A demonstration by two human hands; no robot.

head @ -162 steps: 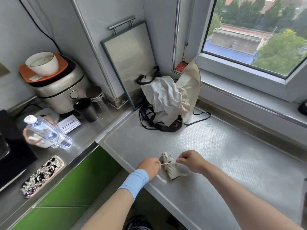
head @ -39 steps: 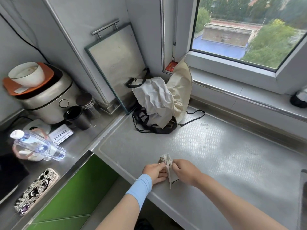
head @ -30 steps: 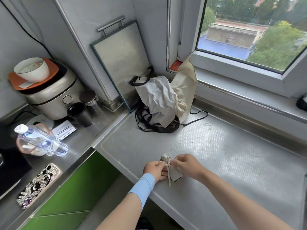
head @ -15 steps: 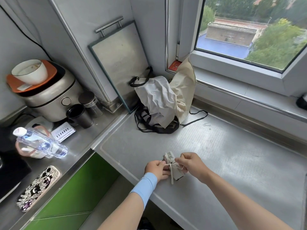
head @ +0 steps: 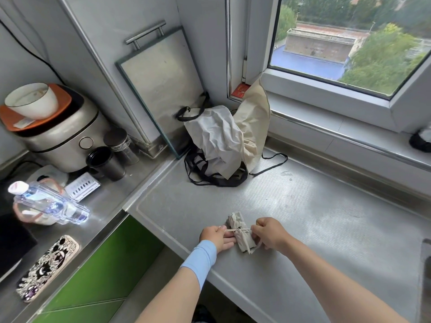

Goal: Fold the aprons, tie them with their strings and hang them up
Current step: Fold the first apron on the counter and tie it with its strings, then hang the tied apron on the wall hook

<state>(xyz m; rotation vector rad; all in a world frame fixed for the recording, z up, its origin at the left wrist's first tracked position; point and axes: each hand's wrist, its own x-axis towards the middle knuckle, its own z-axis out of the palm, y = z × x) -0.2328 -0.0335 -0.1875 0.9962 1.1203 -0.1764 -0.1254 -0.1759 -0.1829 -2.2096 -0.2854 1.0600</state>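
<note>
My left hand (head: 215, 236) and right hand (head: 270, 234) are each pinching the string (head: 229, 229), holding it taut across the rolled apron (head: 242, 240) lying near the bench (head: 326, 217) edge. More aprons (head: 221, 141) are slumping at 12 o'clock, and a bottle (head: 46, 203) is lying at 9.

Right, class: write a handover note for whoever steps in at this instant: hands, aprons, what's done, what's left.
Left hand pinches one end of the pale string; right hand pinches the other, taut across the small rolled beige apron bundle on the steel counter.
Done: this apron folded, string wrapped round.
Left: finish the knot, hang it; crumpled grey and cream aprons by the window unfolded.
</note>
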